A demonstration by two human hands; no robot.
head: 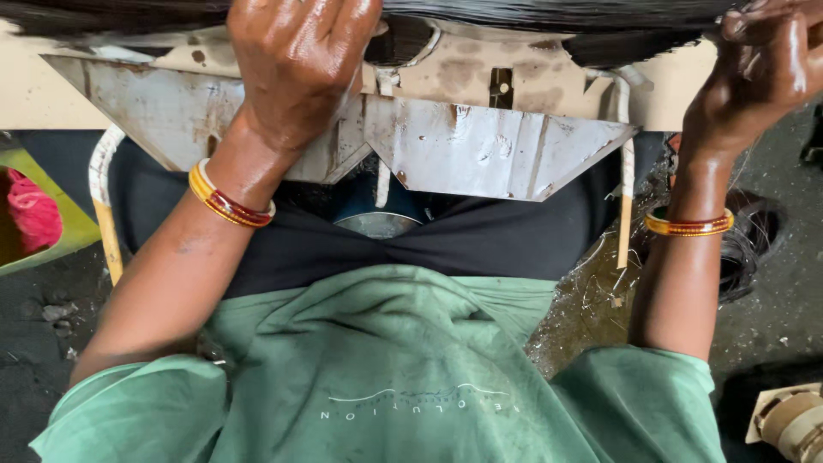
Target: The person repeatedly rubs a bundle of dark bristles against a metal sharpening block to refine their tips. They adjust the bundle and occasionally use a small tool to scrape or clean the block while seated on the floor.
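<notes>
While both hands' fingers (300, 34) press down, black fibre (549, 13) lies beneath them.

Landmark: metal plate (480, 150) bolted under the bench (480, 77) edge, centre of view.

- Bundle of dark fibres (549, 13) lies on the bench, behind the plate, running left to right.
- Left hand (296, 64) rests over the plate's left end, on the bench edge.
- Right hand (763, 73) right of the plate, at the fibres' right end.
- Round metal piece (377, 225) just before the plate, below its middle.
- Loose fibres (746, 249) on the floor, right of the plate.
- Tray (47, 231) far left of the plate.
</notes>
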